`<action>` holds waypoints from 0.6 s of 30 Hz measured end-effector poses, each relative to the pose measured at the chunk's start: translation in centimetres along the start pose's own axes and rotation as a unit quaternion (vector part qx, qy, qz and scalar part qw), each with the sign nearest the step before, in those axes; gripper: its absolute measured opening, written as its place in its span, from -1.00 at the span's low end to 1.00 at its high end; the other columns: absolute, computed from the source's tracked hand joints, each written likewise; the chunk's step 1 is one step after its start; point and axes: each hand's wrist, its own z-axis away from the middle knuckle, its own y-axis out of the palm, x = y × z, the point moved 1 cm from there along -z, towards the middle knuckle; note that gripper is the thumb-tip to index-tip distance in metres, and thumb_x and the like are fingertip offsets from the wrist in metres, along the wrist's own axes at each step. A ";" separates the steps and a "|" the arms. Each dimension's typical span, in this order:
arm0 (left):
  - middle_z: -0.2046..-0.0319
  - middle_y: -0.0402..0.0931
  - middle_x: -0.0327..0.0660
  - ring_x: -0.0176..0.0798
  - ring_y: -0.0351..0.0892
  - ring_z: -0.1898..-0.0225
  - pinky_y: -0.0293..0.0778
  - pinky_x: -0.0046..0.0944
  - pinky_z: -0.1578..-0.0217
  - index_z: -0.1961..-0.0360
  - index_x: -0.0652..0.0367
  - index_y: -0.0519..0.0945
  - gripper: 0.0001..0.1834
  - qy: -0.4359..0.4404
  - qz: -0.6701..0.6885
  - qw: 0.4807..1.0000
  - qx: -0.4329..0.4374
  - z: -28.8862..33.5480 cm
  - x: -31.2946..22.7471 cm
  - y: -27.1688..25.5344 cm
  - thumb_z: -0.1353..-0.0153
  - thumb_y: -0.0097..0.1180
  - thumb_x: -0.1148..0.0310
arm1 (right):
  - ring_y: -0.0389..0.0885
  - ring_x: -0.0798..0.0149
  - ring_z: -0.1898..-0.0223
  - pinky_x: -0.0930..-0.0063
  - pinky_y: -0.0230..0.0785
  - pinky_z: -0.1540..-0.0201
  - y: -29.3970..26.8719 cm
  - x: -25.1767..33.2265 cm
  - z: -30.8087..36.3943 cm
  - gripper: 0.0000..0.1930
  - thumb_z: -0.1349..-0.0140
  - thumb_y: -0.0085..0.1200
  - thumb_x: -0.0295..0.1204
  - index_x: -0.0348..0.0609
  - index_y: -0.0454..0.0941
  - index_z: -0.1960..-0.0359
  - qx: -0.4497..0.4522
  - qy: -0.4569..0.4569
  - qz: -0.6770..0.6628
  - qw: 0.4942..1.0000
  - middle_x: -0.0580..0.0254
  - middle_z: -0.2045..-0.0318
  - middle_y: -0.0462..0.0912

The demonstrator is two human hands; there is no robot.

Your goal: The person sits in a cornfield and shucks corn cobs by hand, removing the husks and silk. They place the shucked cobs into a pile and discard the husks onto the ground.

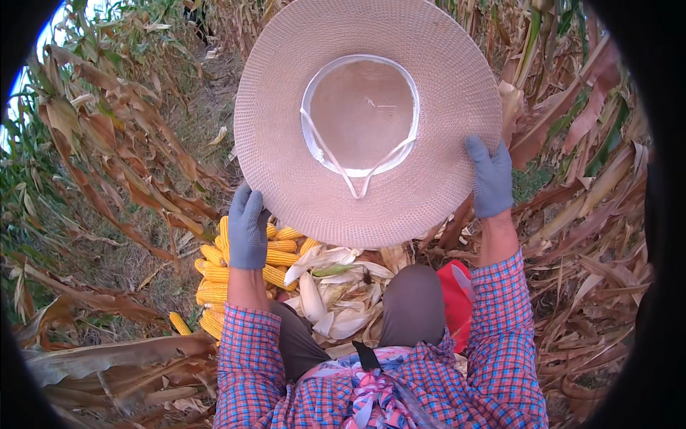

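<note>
Up in front of me is a wide-brimmed, pale pink-beige sun hat (443,100), its hollow inside turned toward me. A white band rings the crown opening, and a thin chin strap (355,187) hangs across it. My left hand (248,227), in a grey glove, grips the brim at its lower left edge. On the right side of the brim, my right hand (491,175), gloved the same way, is closed on the edge with the thumb on the inner face. Beneath the hat lies a heap of yellow corn cobs (213,292), partly hidden by the brim and my left forearm.
Pale corn husks (336,297) lie between my knees beside the cobs. A red thing (454,297), perhaps a bag, is by my right knee. Dry corn stalks and leaves (114,143) crowd both sides, with a dirt strip (214,114) running off at the far left.
</note>
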 end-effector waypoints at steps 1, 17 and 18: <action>0.10 0.45 -0.18 -0.35 0.45 0.15 0.38 -0.32 0.07 -0.10 0.31 0.35 -0.57 0.023 -0.093 0.995 -0.025 0.1 -0.4 0.7 -0.20 0.04 0.45 | 0.48 0.45 0.16 0.55 0.33 0.07 -0.5 0.3 0.0 -0.65 -0.27 0.03 -0.40 -0.29 0.39 -0.05 -0.012 -0.009 0.013 1.000 0.30 0.12 0.54; 0.30 0.40 -0.28 -0.45 0.39 0.28 0.35 -0.44 0.22 0.13 0.26 0.39 -0.78 0.290 -0.245 0.897 -0.224 2.8 -4.0 2.7 -0.22 0.05 0.44 | 0.45 0.46 0.15 0.54 0.29 0.05 1.2 5.6 2.1 -0.69 -0.27 0.01 -0.40 -0.32 0.44 0.01 -0.093 -0.072 0.052 0.992 0.31 0.16 0.54; 0.29 0.40 -0.28 -0.47 0.39 0.32 0.36 -0.46 0.27 0.14 0.26 0.40 -0.79 0.274 -0.237 0.908 -0.208 2.8 -4.3 3.1 -0.23 0.04 0.42 | 0.45 0.45 0.15 0.53 0.30 0.06 1.1 6.3 2.0 -0.69 -0.27 0.02 -0.39 -0.32 0.43 0.01 -0.105 -0.079 0.043 0.990 0.31 0.15 0.54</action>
